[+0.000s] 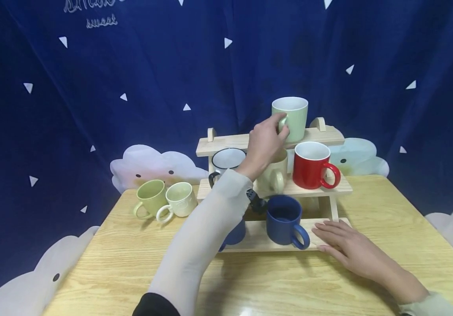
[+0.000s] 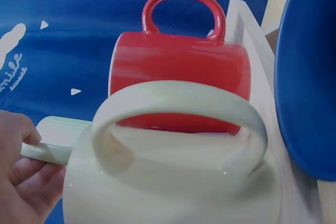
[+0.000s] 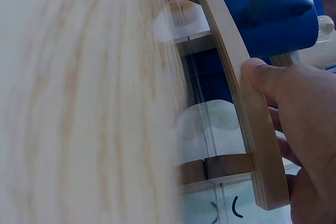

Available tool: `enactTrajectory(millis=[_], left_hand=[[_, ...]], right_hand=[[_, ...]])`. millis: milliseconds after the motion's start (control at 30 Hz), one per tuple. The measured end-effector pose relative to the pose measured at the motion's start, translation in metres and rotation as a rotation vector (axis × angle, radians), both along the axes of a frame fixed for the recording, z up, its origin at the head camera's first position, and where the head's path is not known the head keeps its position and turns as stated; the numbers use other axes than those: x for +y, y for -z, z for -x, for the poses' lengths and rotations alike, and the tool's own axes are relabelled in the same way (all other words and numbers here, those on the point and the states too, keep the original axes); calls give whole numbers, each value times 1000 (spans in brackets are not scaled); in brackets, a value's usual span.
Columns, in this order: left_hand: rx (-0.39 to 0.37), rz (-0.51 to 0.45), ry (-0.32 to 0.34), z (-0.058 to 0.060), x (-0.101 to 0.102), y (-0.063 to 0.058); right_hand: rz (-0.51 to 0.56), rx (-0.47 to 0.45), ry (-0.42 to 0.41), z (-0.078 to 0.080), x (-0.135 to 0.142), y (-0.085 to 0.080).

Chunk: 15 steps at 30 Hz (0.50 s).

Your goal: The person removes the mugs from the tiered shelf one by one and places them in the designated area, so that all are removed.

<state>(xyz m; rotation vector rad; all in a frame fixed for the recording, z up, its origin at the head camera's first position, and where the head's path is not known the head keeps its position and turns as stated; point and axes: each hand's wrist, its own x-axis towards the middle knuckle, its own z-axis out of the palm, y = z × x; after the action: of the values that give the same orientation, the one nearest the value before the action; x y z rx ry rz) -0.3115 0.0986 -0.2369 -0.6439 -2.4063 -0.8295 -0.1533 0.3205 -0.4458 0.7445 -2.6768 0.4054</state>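
Head view: illumination is bright and diffuse. Glare marks the counter [image 1: 112, 263] at 6 o'clock; soft shadows fall below the rack [image 1: 255, 237]. Left wrist view: highlights show on the red mug [image 2: 178, 66]. Right wrist view: dimmer, blurred at 9 o'clock.

Far left on the dark blue cloth [image 1: 163, 66], the white script word "sweet" [image 1: 101, 21] can be read. The larger word [image 1: 89, 4] above it is cropped at the top; the left wrist view shows its letters "mile", the start unclear.
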Motion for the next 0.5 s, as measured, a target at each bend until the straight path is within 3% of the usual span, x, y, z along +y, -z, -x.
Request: enactTrajectory(millis=[233, 500], left_hand=[[-60, -104, -5, 3, -12, 1], [-96, -143, -21, 6, -21, 0]], right_hand=[[-3, -4, 9, 0, -1, 1], [5, -30, 19, 0, 0, 0]])
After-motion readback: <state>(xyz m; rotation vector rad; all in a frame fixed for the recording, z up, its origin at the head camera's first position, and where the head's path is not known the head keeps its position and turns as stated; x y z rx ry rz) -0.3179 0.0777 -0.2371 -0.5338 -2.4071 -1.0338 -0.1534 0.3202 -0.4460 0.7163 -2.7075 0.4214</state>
